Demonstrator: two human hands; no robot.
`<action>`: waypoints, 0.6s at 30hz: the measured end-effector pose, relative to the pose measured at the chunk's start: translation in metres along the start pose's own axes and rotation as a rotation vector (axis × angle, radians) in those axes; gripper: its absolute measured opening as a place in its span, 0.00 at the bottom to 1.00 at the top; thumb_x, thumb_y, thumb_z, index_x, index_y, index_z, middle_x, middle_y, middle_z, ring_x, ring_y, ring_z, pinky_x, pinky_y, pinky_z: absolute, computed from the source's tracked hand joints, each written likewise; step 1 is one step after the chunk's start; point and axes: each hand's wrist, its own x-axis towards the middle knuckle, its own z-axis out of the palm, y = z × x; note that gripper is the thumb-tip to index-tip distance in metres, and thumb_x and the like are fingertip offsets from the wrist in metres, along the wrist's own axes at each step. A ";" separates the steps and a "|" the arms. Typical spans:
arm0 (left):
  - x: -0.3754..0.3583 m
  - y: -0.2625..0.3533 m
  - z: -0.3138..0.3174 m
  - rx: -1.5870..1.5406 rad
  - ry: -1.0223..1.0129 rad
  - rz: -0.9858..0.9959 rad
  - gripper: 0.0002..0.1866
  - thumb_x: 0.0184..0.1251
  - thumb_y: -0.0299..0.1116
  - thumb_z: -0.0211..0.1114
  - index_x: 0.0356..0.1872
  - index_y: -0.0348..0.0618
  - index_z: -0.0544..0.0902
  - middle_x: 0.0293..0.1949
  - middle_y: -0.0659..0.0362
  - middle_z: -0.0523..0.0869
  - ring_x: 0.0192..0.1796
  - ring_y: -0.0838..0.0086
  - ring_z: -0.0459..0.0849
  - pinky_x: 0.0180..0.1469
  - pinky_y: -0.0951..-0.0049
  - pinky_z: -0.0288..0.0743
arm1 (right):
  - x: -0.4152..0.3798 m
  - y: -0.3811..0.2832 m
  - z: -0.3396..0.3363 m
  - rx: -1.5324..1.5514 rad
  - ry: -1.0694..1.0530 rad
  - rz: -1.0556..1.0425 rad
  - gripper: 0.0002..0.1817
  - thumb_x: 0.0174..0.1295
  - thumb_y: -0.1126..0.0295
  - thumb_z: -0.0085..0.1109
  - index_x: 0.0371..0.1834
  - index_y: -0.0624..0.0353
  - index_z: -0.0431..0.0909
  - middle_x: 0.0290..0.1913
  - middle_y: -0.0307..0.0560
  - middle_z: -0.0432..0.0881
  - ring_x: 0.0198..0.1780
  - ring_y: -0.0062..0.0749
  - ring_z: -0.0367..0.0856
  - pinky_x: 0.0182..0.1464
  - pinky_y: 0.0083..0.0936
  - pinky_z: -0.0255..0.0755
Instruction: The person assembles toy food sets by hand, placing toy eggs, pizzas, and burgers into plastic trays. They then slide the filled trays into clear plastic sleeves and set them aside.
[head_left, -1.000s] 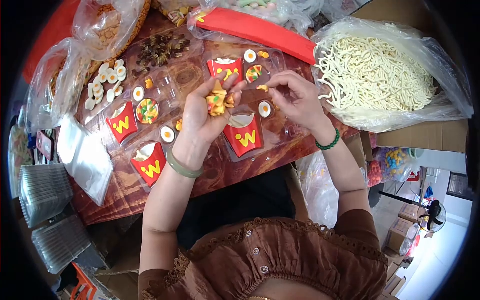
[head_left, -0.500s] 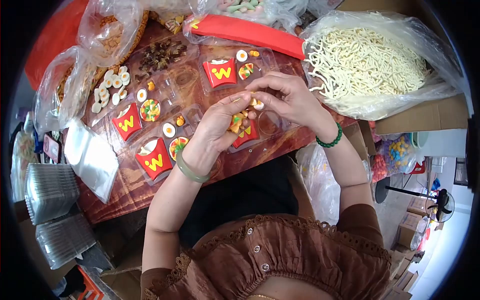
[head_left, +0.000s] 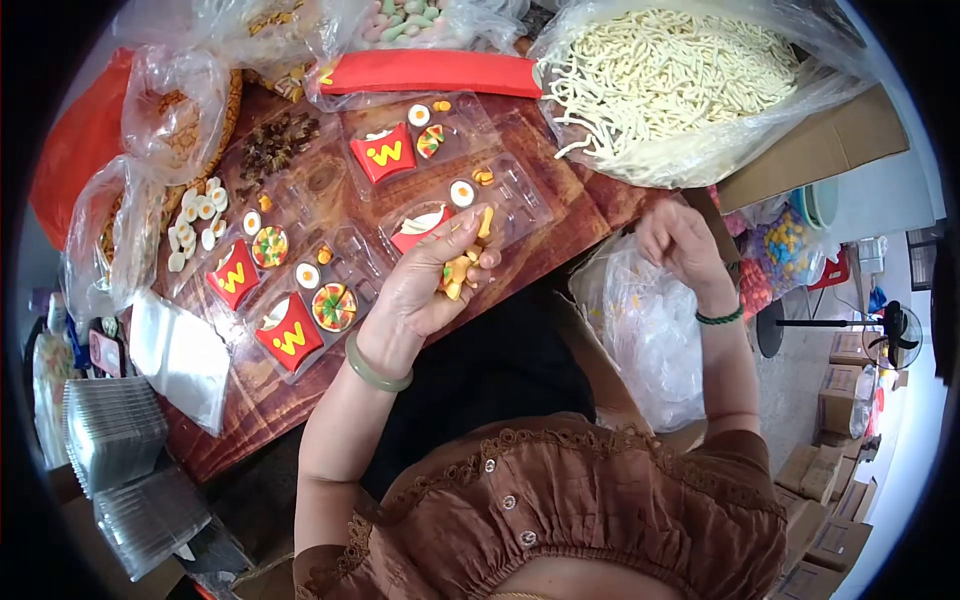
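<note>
My left hand point(head_left: 430, 275) is closed around several miniature pizza slices point(head_left: 458, 272), with a small yellow piece point(head_left: 485, 222) at its fingertips. It is above a clear plastic tray point(head_left: 520, 205) bearing a red fries box point(head_left: 415, 232), a miniature fried egg point(head_left: 462, 193) and a small orange piece point(head_left: 483, 177). Off the table's right edge, my right hand point(head_left: 685, 245) hovers over a clear plastic bag point(head_left: 650, 330), fingers curled inward. Whether anything is in them is hidden. More trays with fries boxes point(head_left: 288, 333), eggs and round pizzas point(head_left: 334, 306) lie to the left.
Cream-coloured strips fill a large bag point(head_left: 680, 80) at the back right. Loose miniature eggs point(head_left: 197, 220), brown pieces point(head_left: 275, 145) and a long red packet point(head_left: 430, 73) lie behind the trays. Clear sheets point(head_left: 180, 350) and stacked clear trays point(head_left: 115, 430) are at the left.
My right hand has left my left hand and moved right, past the table edge. The camera view has shifted, and the egg and orange piece by my left hand are now uncovered.
</note>
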 end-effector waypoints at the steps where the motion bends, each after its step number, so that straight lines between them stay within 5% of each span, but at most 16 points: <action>1: -0.002 0.001 0.000 -0.053 -0.019 0.006 0.15 0.71 0.37 0.57 0.52 0.39 0.75 0.38 0.61 0.77 0.34 0.78 0.73 0.29 0.86 0.69 | -0.016 0.018 -0.022 -0.063 -0.037 0.201 0.15 0.68 0.61 0.52 0.29 0.61 0.74 0.27 0.40 0.78 0.28 0.20 0.74 0.32 0.15 0.69; 2: -0.003 0.003 -0.002 -0.055 -0.017 0.016 0.15 0.71 0.37 0.57 0.52 0.39 0.75 0.38 0.61 0.77 0.34 0.78 0.73 0.29 0.86 0.69 | -0.020 0.022 -0.021 -0.067 -0.046 0.199 0.15 0.68 0.61 0.52 0.29 0.61 0.74 0.27 0.40 0.78 0.28 0.20 0.74 0.32 0.15 0.69; 6: 0.007 0.007 -0.004 -0.172 -0.147 -0.002 0.14 0.72 0.38 0.56 0.50 0.39 0.73 0.39 0.60 0.75 0.36 0.76 0.73 0.29 0.85 0.69 | -0.036 0.030 -0.016 -0.980 0.042 0.266 0.14 0.65 0.63 0.58 0.47 0.61 0.80 0.30 0.39 0.81 0.31 0.19 0.75 0.36 0.16 0.71; 8: 0.010 0.004 0.000 -0.209 -0.119 -0.033 0.13 0.72 0.38 0.55 0.48 0.40 0.74 0.38 0.60 0.76 0.35 0.76 0.73 0.28 0.85 0.70 | 0.008 0.002 0.034 -0.486 0.225 -0.071 0.14 0.64 0.70 0.59 0.52 0.61 0.78 0.35 0.39 0.81 0.33 0.18 0.75 0.38 0.17 0.72; 12: 0.010 0.006 0.003 -0.075 -0.020 -0.060 0.13 0.72 0.40 0.56 0.45 0.39 0.77 0.36 0.59 0.79 0.34 0.76 0.77 0.27 0.84 0.71 | 0.087 -0.048 0.100 -0.356 -0.103 -0.394 0.13 0.61 0.78 0.60 0.50 0.62 0.78 0.41 0.38 0.77 0.40 0.17 0.75 0.41 0.14 0.69; 16: 0.001 0.027 -0.010 -0.049 0.117 0.060 0.12 0.71 0.38 0.58 0.45 0.40 0.77 0.37 0.60 0.80 0.32 0.78 0.79 0.27 0.86 0.73 | 0.147 -0.031 0.109 -0.204 -0.292 -0.445 0.06 0.61 0.78 0.61 0.41 0.63 0.79 0.41 0.39 0.78 0.41 0.16 0.76 0.43 0.13 0.70; 18: -0.001 0.035 -0.014 -0.048 0.136 0.084 0.12 0.71 0.38 0.58 0.46 0.40 0.77 0.37 0.60 0.81 0.32 0.78 0.79 0.27 0.87 0.73 | 0.163 -0.025 0.114 0.004 -0.325 -0.272 0.06 0.62 0.77 0.61 0.41 0.63 0.78 0.40 0.37 0.78 0.41 0.15 0.76 0.42 0.13 0.71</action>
